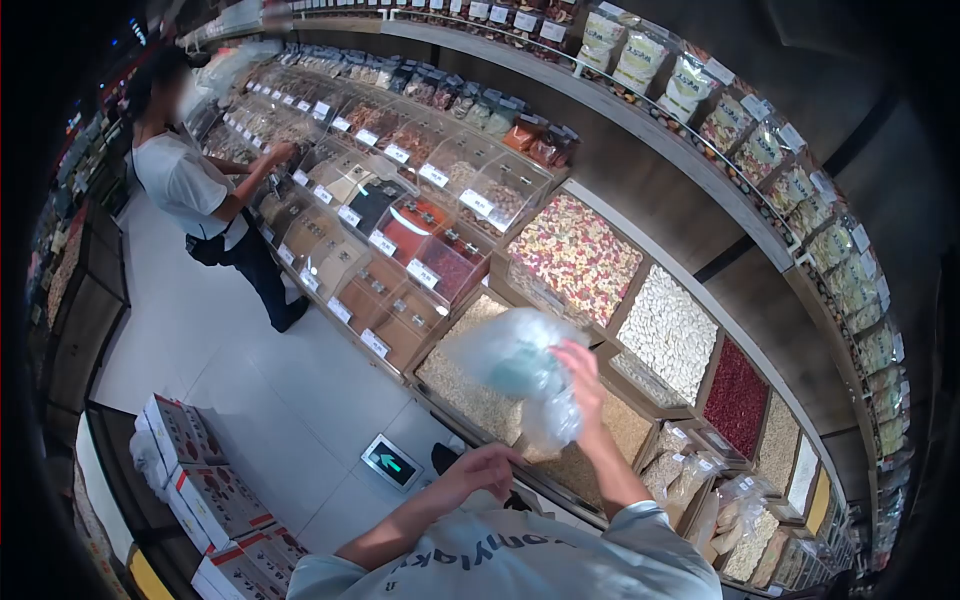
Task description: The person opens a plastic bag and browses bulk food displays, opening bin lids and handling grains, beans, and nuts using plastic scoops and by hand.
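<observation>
Another person [185,185] stands at ten o'clock, white bagged goods [640,62] on a shelf [700,163] at one, dark red beans [738,398] at four, a green-arrow floor sign [391,463] at seven, stacked boxes [222,505] at eight.

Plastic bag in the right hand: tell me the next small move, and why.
Probably bring the left hand up to steady the plastic bag: only the right hand holds it, its film looks loose and bunched, and nothing shows in the left hand.
</observation>
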Demonstrator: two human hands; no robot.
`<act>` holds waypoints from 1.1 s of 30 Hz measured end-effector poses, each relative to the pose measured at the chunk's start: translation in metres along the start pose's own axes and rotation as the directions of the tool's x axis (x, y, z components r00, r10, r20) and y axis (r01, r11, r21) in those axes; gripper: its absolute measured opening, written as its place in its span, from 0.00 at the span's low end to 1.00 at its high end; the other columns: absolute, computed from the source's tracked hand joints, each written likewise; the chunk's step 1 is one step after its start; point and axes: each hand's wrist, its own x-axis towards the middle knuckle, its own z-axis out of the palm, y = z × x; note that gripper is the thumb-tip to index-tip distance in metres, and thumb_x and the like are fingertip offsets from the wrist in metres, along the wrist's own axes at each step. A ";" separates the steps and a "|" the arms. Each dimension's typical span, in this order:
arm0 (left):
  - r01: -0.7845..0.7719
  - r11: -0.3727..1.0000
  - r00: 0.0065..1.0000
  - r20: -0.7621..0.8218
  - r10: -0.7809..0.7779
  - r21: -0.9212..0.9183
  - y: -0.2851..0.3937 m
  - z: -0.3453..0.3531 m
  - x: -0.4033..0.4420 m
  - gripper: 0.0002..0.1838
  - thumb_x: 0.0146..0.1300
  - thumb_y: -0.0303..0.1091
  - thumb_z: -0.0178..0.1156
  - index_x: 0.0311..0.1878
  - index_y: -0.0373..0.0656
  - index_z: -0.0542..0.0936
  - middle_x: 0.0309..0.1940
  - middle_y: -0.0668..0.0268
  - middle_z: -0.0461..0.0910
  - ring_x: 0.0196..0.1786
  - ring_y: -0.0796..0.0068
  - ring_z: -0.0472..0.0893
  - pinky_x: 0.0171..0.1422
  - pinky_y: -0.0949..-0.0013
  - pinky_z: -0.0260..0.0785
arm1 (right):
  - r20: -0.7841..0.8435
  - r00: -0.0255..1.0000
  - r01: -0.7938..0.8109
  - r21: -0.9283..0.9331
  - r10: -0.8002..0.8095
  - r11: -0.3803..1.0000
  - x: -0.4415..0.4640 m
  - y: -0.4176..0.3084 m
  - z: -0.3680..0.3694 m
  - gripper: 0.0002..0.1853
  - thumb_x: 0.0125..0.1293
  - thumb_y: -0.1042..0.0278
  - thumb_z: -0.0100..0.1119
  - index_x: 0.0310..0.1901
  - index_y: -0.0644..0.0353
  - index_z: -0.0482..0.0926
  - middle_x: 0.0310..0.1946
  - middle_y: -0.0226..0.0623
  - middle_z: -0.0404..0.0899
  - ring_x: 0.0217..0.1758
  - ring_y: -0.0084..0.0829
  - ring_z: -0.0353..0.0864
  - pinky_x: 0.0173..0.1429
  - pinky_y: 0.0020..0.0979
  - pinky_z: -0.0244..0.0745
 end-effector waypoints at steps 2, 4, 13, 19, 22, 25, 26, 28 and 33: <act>0.003 0.999 0.997 -0.073 0.000 0.051 0.006 -0.018 0.013 0.15 0.74 0.37 0.55 0.59 0.42 0.74 0.34 0.67 0.79 0.37 0.75 0.81 0.46 0.70 0.75 | -0.163 0.986 -0.066 -0.201 0.033 0.977 0.062 0.056 -0.027 0.21 0.50 0.69 0.76 0.46 0.63 0.83 0.53 0.41 0.83 0.66 0.47 0.73 0.68 0.49 0.71; -0.030 0.998 0.961 -0.272 0.042 0.048 0.018 -0.030 0.021 0.10 0.73 0.34 0.55 0.52 0.42 0.78 0.33 0.68 0.78 0.36 0.77 0.80 0.43 0.71 0.75 | -0.287 0.958 -0.088 -0.314 -0.006 0.945 0.119 0.128 -0.055 0.22 0.55 0.72 0.69 0.52 0.66 0.81 0.55 0.45 0.80 0.66 0.49 0.71 0.70 0.46 0.67; -0.155 0.988 0.671 -0.734 0.108 0.004 0.033 -0.099 0.066 0.08 0.70 0.24 0.48 0.44 0.35 0.77 0.26 0.65 0.77 0.28 0.78 0.78 0.33 0.78 0.70 | -0.443 0.877 -0.351 -0.331 0.184 0.876 0.239 0.375 0.013 0.27 0.54 0.78 0.62 0.59 0.67 0.74 0.59 0.54 0.70 0.63 0.54 0.67 0.70 0.45 0.61; -0.163 0.984 0.694 -0.702 0.163 0.067 0.039 -0.098 0.103 0.08 0.73 0.28 0.48 0.45 0.38 0.77 0.28 0.67 0.77 0.32 0.78 0.78 0.39 0.75 0.71 | -0.290 0.901 -0.432 -0.524 0.323 0.734 0.253 0.452 0.069 0.33 0.57 0.78 0.59 0.67 0.52 0.65 0.62 0.51 0.66 0.67 0.54 0.64 0.70 0.50 0.62; -0.068 0.992 0.732 -0.670 0.124 0.109 0.024 -0.111 0.115 0.08 0.72 0.27 0.50 0.46 0.37 0.78 0.29 0.69 0.78 0.33 0.79 0.78 0.40 0.74 0.71 | -0.083 0.819 -0.465 -0.675 0.568 0.572 0.251 0.459 0.068 0.26 0.65 0.69 0.54 0.66 0.46 0.67 0.70 0.40 0.59 0.74 0.48 0.57 0.68 0.70 0.58; 0.019 0.998 0.732 -0.681 0.021 0.052 0.016 -0.121 0.131 0.09 0.74 0.32 0.51 0.46 0.39 0.78 0.29 0.68 0.78 0.33 0.79 0.78 0.40 0.74 0.71 | -0.006 0.791 -0.400 -0.762 0.612 0.509 0.246 0.471 0.064 0.22 0.69 0.66 0.50 0.65 0.46 0.69 0.70 0.40 0.59 0.73 0.49 0.58 0.70 0.70 0.56; 0.019 0.999 0.729 -0.685 0.018 0.046 0.016 -0.122 0.138 0.10 0.75 0.35 0.52 0.46 0.40 0.79 0.29 0.68 0.78 0.32 0.79 0.78 0.40 0.74 0.71 | 0.000 0.788 -0.410 -0.745 0.615 0.526 0.244 0.472 0.064 0.21 0.69 0.65 0.49 0.64 0.48 0.71 0.70 0.40 0.59 0.73 0.50 0.57 0.70 0.73 0.54; 0.004 0.998 0.749 -0.662 0.035 0.057 0.023 -0.124 0.150 0.09 0.75 0.35 0.52 0.46 0.41 0.79 0.29 0.68 0.79 0.32 0.79 0.78 0.39 0.73 0.71 | 0.008 0.772 -0.377 -0.800 0.635 0.467 0.243 0.484 0.071 0.24 0.66 0.64 0.53 0.65 0.50 0.70 0.69 0.42 0.59 0.73 0.51 0.57 0.68 0.73 0.55; -0.006 0.997 0.762 -0.645 0.056 0.080 0.039 -0.125 0.172 0.09 0.74 0.32 0.50 0.46 0.39 0.78 0.30 0.67 0.79 0.35 0.77 0.78 0.42 0.72 0.71 | 0.072 0.687 -0.326 -0.858 0.723 0.396 0.247 0.502 0.073 0.31 0.61 0.62 0.59 0.67 0.52 0.67 0.71 0.43 0.55 0.75 0.52 0.53 0.68 0.75 0.52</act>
